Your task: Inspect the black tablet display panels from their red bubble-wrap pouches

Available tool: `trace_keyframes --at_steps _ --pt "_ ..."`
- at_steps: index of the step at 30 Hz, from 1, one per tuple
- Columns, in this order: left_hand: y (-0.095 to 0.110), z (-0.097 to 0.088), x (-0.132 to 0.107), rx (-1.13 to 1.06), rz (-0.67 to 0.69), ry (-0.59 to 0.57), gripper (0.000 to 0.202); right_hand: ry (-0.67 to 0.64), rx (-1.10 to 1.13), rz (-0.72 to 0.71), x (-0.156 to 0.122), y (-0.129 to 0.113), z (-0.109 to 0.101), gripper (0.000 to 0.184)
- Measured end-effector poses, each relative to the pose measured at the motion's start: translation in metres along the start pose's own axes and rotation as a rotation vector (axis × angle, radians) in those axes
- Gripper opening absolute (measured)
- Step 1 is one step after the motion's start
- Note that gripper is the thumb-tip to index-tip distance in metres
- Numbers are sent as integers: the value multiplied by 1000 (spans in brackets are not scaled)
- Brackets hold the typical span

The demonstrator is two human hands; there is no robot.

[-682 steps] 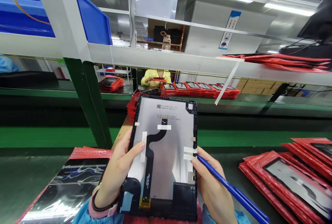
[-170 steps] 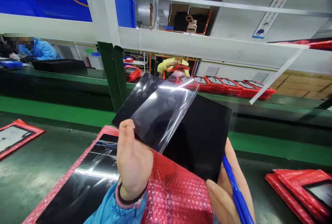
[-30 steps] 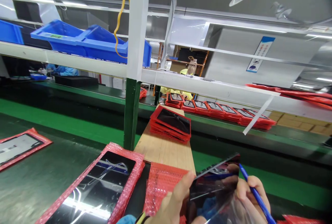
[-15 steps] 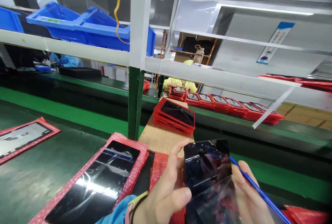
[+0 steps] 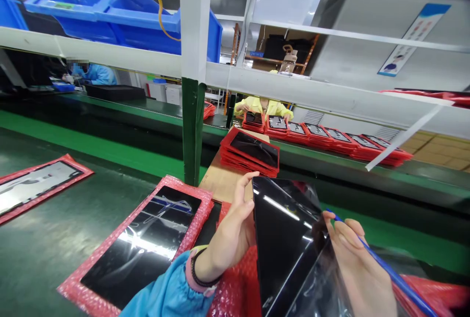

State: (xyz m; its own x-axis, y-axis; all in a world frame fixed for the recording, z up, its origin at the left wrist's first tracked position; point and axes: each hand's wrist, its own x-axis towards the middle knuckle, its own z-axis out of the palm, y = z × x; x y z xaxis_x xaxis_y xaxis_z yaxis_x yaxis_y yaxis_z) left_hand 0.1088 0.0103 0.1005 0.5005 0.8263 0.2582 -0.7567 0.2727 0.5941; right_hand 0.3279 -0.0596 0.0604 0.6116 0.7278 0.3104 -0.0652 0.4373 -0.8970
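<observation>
I hold a glossy black screen panel (image 5: 282, 238) upright in front of me, between both hands. My left hand (image 5: 233, 231) grips its left edge, fingers curled behind and the thumb pointing up. My right hand (image 5: 358, 263) holds the right edge and also clasps a blue stick tool (image 5: 389, 270) that runs down to the right. A clear film (image 5: 323, 292) hangs loose over the panel's lower right. Red bubble wrap (image 5: 238, 287) lies under the panel.
Another black panel on red bubble wrap (image 5: 141, 243) lies left of my hands on the green belt (image 5: 44, 253). A stack of red-wrapped panels (image 5: 251, 153) sits on a wooden board ahead. A green post (image 5: 193, 126) stands beside it. A person in yellow (image 5: 262, 107) works opposite.
The panel has tilted up and turned, its face now more upright and edge-on. My left thumb has lifted along its edge. The view has dropped a little.
</observation>
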Motion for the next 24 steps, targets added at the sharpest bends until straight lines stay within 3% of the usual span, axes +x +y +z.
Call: trace_keyframes --at_steps 7,13,16,24 --pt "-3 -1 4 44 44 67 41 -36 251 113 5 -13 3 18" --pt "-2 2 7 20 24 81 42 56 449 225 5 -9 10 28" --pt "-1 2 7 29 9 80 43 92 454 231 8 -12 15 33" --pt "-6 -5 10 85 34 171 41 8 287 126 12 -14 15 25"
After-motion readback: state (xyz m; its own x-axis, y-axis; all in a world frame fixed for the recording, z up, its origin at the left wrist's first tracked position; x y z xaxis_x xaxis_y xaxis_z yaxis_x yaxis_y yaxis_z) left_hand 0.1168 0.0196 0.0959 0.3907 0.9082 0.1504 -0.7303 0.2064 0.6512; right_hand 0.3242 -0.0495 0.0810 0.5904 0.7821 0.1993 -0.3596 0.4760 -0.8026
